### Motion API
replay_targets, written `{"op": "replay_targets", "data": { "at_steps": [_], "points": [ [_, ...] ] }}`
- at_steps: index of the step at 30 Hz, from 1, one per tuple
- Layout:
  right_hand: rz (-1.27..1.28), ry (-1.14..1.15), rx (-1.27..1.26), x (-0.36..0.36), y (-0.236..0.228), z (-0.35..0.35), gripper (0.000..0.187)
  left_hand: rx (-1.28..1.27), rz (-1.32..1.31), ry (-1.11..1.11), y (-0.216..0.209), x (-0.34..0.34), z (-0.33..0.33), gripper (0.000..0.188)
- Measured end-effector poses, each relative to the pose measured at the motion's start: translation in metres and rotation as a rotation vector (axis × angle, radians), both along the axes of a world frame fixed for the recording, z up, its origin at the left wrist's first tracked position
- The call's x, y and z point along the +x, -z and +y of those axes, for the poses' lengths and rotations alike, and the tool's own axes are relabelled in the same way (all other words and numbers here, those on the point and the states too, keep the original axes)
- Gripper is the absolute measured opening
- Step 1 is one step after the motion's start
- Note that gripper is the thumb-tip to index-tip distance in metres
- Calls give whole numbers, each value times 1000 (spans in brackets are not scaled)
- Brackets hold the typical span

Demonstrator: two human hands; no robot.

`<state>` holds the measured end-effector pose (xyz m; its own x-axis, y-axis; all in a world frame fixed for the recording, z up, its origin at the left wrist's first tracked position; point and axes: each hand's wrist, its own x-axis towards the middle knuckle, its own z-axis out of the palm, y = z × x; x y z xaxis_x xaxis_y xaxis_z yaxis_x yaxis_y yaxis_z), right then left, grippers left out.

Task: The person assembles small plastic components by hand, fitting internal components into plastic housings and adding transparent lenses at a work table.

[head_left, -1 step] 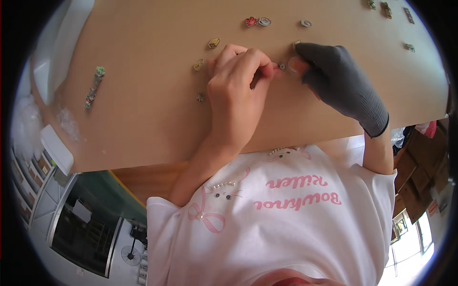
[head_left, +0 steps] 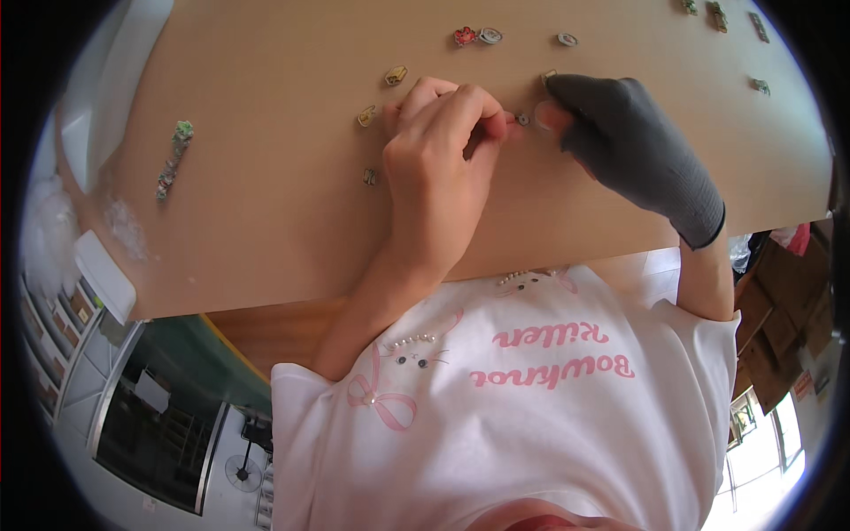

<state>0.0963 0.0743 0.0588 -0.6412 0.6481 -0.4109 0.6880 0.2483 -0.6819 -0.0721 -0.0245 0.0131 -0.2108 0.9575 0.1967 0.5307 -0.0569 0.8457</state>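
My left hand (head_left: 447, 133) is bare and closed. Its thumb and fingertips pinch a small round grey metal-looking piece (head_left: 522, 119), which pokes out on the right side. Facing it is my right hand (head_left: 620, 133) in a dark grey glove, with bare skin showing at one fingertip. The right fingers are bent, and whatever they may hold is hidden. A small gold-edged piece (head_left: 549, 77) shows at the tip of a gloved finger; whether it is gripped or lies on the table I cannot make out. Left of my left hand lie a yellow pin-like charm (head_left: 367, 116) and a little greyish charm (head_left: 369, 177).
On the tan table (head_left: 266, 239) more small charms lie beyond my hands: a yellow one (head_left: 396, 75), a red one (head_left: 465, 35) and white oval ones (head_left: 567, 40). A green-topped stack of small pieces (head_left: 174, 159) lies left. Several pieces (head_left: 718, 18) sit far right.
The whole view has shifted slightly, with the table things a little higher. Both hands keep nearly the same pose.
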Motion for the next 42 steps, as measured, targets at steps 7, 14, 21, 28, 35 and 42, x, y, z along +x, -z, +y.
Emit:
{"op": "replay_targets", "data": {
  "at_steps": [7, 14, 21, 28, 35, 42],
  "points": [
    [126, -41, -183, 7, 7, 11, 12, 7, 84, 49, -2, -6, 6, 22],
    [150, 39, -59, 12, 8, -6, 15, 8, 5, 53, 4, -6, 2, 26],
    [321, 281, -80, 20, 16, -25, 15, 74, 272, 226, -12, -6, -13, 22],
    [197, 248, 92, 7, 12, -46, 21, 54, 359, 86, -21, -50, -38, 16],
    [222, 290, 41, -20, 15, -47, 22, 127, 308, 170, -4, -58, -1, 18],
    [253, 302, 25, -38, 16, -45, 23, 61, 239, 115, 0, -53, -5, 32]
  ]
}}
